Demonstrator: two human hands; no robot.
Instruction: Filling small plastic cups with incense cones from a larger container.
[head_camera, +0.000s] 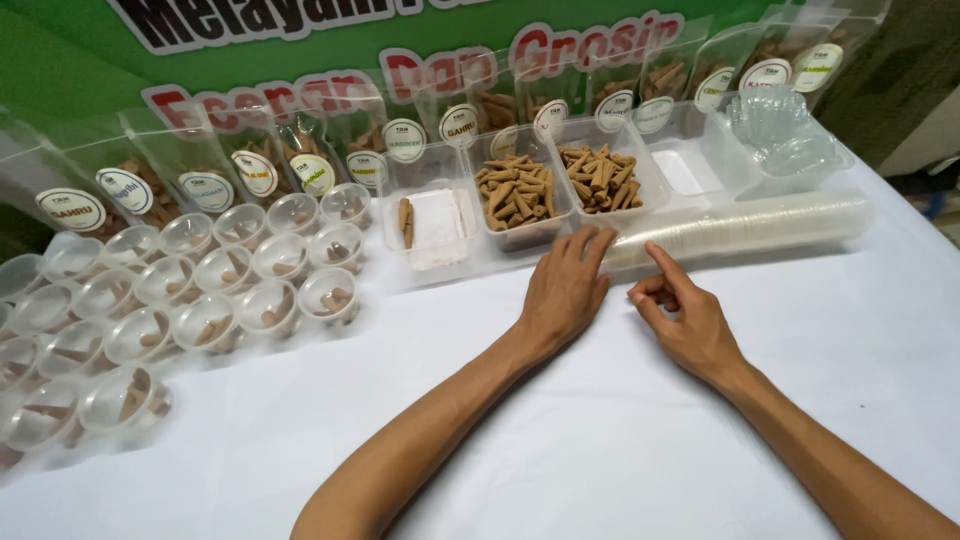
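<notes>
Two hands rest on the white counter (600, 440), both empty. Left hand (565, 290) lies flat, fingers stretched, tips touching the near wall of the tray of brown cone sticks (520, 195). Right hand (685, 318) sits loosely curled, index finger raised, just short of the sleeve of stacked clear lids (745, 228). That sleeve lies on its side, long axis running left to right, directly beyond the right hand, which is the nearer one. Left of the sleeve, past the trays, small clear cups (210, 290) stand in rows, holding cone sticks.
</notes>
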